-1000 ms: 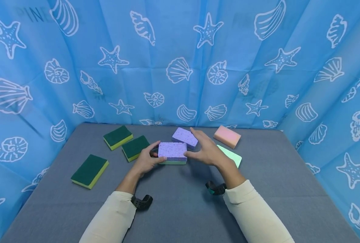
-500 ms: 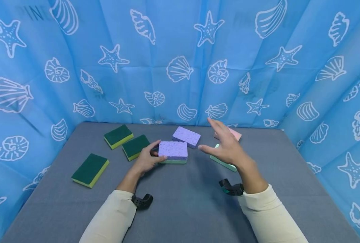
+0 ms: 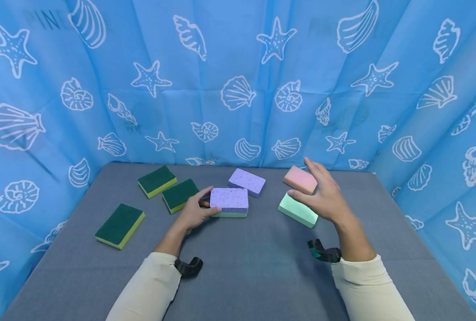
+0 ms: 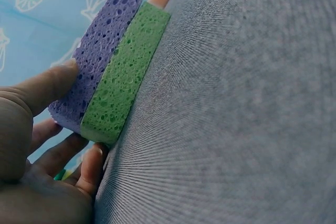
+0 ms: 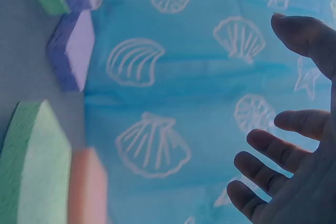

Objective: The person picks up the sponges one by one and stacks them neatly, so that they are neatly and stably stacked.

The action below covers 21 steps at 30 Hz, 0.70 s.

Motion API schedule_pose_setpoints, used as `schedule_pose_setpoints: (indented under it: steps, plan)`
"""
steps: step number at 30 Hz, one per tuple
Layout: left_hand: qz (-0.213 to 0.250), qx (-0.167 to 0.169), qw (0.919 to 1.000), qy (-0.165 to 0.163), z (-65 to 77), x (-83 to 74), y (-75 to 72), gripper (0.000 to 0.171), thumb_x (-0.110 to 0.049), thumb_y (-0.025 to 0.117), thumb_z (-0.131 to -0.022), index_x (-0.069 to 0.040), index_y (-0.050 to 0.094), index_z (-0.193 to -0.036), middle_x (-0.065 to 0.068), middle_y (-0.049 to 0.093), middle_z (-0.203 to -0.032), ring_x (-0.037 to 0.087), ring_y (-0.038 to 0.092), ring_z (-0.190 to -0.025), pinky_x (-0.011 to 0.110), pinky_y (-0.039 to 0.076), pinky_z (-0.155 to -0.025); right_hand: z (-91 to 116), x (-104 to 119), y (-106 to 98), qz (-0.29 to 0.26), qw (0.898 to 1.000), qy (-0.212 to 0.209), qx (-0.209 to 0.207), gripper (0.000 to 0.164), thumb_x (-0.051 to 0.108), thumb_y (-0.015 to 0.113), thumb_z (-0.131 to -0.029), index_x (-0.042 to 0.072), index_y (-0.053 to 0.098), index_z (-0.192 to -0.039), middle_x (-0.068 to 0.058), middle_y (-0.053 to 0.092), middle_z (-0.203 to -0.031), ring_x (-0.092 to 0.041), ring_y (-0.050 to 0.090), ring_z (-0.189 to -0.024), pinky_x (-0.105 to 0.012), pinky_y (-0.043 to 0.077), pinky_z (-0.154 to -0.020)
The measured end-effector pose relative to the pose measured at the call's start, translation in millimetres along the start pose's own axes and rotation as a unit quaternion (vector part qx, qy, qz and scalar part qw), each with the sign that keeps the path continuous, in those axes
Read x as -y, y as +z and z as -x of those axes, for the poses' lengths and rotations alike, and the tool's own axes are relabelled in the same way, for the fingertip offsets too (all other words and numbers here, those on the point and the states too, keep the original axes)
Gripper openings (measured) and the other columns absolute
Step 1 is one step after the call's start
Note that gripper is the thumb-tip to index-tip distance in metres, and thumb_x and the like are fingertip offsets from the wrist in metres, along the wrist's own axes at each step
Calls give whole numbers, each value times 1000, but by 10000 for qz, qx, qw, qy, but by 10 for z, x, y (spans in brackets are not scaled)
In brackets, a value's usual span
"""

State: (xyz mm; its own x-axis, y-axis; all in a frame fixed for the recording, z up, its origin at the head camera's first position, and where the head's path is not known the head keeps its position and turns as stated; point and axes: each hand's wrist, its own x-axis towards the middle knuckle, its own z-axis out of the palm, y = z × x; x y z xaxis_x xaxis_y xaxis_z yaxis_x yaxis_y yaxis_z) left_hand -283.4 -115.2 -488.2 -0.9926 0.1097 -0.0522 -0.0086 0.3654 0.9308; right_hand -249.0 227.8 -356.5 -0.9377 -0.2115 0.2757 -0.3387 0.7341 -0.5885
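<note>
Right hand clear of the stack; left hand retains it

Head view. The right hand [image 3: 324, 196] has moved away from the central stack to a position over the mint sponge [image 3: 295, 210]. Its grip is wide, with thumb and fingers spread, and holds nothing. The left hand [image 3: 192, 211] keeps its position at the left end of the stack: a purple sponge [image 3: 229, 197] on a green sponge [image 3: 230, 215], near the middle of the table [image 3: 242, 267]. Its grip is closed around that end. Consequence, as judged: the left hand alone steadies the stack, and the right hand is free for other work. A pink sponge [image 3: 298, 178] lies just behind the mint sponge; a rear purple sponge [image 3: 246, 180] lies behind the stack. Three scourers, middle [image 3: 157, 178], inner [image 3: 179, 194] and outer [image 3: 120, 225], lie on the left. No container shows; the single sponges lie directly on the table.

Left wrist view. The thumb bears on the purple sponge; the other fingers curl around the near end of the stack. The long edges of both layers appear aligned.

Right wrist view. The hand is well apart from the sponges, and no contact shows. Whether mint and pink touch cannot be told.
</note>
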Motion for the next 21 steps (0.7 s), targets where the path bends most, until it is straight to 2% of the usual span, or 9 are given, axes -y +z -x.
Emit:
schedule_pose_setpoints:
  steps: [10,21]
  plan:
    - [-76,-16,9999,-92,20,-54,-2,73,-17,79,-82,-19,45,-146,12,52,-114,26,48,-96,33,43,-70,89,-367,27,76,9983,550,156,97,43,73,-84,6,17,-155,-26,23,-151,-47,22,-135,-70,24,-97]
    - [35,43,10000,11,3,-43,1,73,-15,79,-82,-16,44,-147,12,53,-108,25,48,-94,32,43,-70,214,-722,174,-201,9944,1025,166,99,45,72,-85,4,15,-154,-30,26,-147,-47,28,-132,-68,28,-95]
